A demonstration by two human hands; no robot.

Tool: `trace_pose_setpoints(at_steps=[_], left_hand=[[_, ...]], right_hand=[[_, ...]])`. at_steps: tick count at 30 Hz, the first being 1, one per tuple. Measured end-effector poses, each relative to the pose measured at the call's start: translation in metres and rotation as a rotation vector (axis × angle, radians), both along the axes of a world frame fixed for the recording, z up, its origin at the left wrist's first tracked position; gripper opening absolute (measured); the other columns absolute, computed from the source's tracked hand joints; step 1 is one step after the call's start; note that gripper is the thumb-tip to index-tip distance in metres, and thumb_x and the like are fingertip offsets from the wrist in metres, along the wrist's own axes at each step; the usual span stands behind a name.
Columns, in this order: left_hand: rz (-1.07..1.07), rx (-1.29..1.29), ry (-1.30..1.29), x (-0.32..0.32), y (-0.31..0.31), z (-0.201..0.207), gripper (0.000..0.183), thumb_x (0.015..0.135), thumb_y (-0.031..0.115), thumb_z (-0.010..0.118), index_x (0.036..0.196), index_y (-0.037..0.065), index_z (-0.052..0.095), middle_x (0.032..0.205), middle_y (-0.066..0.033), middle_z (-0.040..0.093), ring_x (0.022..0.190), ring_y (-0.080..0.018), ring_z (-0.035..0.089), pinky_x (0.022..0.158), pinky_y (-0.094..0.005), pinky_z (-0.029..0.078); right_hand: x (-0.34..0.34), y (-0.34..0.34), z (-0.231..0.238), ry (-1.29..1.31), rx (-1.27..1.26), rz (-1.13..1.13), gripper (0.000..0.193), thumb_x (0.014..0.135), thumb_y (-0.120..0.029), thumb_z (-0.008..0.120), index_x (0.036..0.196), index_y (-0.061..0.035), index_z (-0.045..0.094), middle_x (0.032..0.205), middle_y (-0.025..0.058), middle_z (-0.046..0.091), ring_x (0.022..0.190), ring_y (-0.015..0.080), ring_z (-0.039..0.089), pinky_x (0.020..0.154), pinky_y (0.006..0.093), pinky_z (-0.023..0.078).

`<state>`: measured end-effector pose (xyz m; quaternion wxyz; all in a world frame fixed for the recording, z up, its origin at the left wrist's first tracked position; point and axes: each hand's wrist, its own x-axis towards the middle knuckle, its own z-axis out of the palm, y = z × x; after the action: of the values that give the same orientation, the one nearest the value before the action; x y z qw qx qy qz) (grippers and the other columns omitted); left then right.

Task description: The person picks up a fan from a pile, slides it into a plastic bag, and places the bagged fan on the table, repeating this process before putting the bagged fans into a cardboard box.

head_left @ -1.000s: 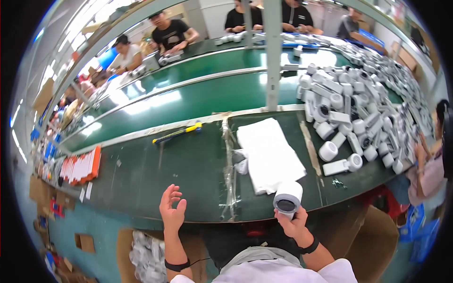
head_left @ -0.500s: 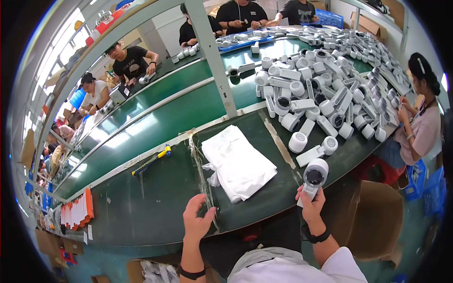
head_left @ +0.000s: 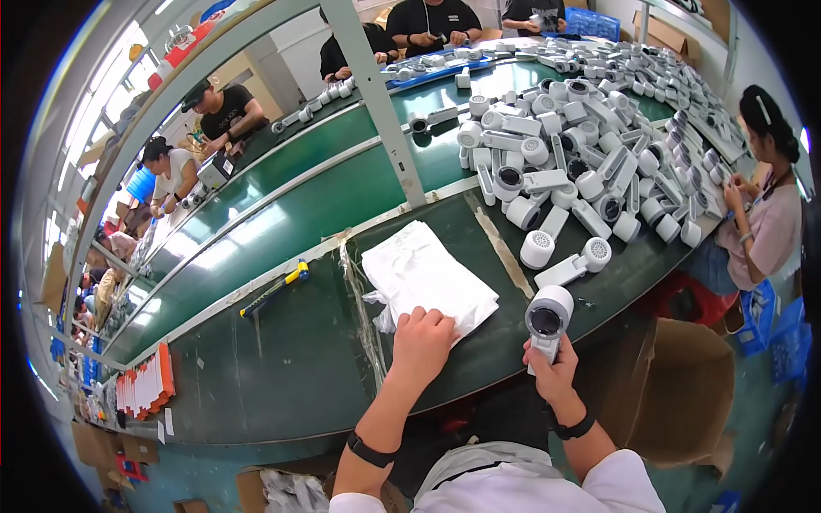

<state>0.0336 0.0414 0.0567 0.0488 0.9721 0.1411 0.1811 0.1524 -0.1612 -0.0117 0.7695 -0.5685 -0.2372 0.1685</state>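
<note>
My right hand (head_left: 554,369) grips the short handle of a white and grey handheld fan (head_left: 547,313), its round head up and its dark centre facing me. It is above the bench's near edge. My left hand (head_left: 422,346) is on the near edge of a stack of white plastic bags (head_left: 432,278), its fingers bent and close together against the top bag; the fingertips are partly hidden. A loose crumpled bit of plastic (head_left: 384,321) sticks out by the stack's left side. Just beyond the held fan lies another fan (head_left: 575,265) on the dark green bench.
A large heap of similar fans (head_left: 590,162) covers the bench to the right. A yellow and blue hammer-like tool (head_left: 275,288) lies left. Orange and white boxes (head_left: 147,384) stand at far left; an open carton (head_left: 684,398) is below right. Several co-workers sit around; a metal post (head_left: 376,103) rises behind.
My left hand has moved right and forward, from open above the bare bench onto the bag stack. My right hand has shifted slightly left with the fan.
</note>
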Motion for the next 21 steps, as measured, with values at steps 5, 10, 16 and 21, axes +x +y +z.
trace_pose_setpoints(at_steps=[5, 10, 16, 21], left_hand=[[0.008, -0.044, -0.029, 0.003, 0.003, -0.006, 0.005, 0.08, 0.015, 0.069, 0.082, 0.01, 0.067, 0.08, -0.0026, 0.063, 0.079, -0.0242, 0.057, 0.069, -0.0379, 0.042], [0.006, -0.249, -0.148, -0.002, 0.011, 0.002, 0.008, 0.083, 0.012, 0.067, 0.087, 0.006, 0.068, 0.083, -0.0067, 0.067, 0.079, -0.0275, 0.059, 0.068, -0.0383, 0.045], [0.129, -0.664, -0.336, -0.01, 0.01, 0.009, 0.013, 0.087, 0.009, 0.065, 0.096, 0.001, 0.069, 0.085, -0.0107, 0.069, 0.066, -0.0174, 0.06, 0.061, -0.0277, 0.046], [0.159, -0.758, -0.418, -0.008, -0.006, 0.018, 0.011, 0.087, 0.008, 0.065, 0.095, 0.001, 0.069, 0.081, -0.0071, 0.068, 0.065, -0.0121, 0.056, 0.061, -0.0249, 0.044]], right_hand=[[0.0, -0.001, -0.01, -0.017, -0.084, 0.022, 0.023, 0.085, 0.0, 0.061, 0.108, -0.0012, 0.054, 0.089, 0.0064, 0.063, 0.067, 0.0102, 0.059, 0.06, 0.0246, 0.048], [-0.006, 0.002, -0.004, -0.017, -0.11, 0.042, 0.022, 0.086, 0.001, 0.06, 0.106, -0.0013, 0.054, 0.088, 0.0064, 0.063, 0.067, 0.0102, 0.058, 0.059, 0.0244, 0.048], [-0.019, 0.017, 0.008, 0.058, -0.083, 0.057, 0.022, 0.086, 0.0, 0.061, 0.107, -0.0011, 0.054, 0.088, 0.007, 0.063, 0.066, 0.0105, 0.059, 0.059, 0.0251, 0.048], [-0.029, 0.034, 0.032, 0.246, 0.07, 0.108, 0.035, 0.084, -0.002, 0.066, 0.115, -0.0017, 0.05, 0.098, 0.0107, 0.065, 0.066, 0.0119, 0.059, 0.058, 0.0261, 0.049]])
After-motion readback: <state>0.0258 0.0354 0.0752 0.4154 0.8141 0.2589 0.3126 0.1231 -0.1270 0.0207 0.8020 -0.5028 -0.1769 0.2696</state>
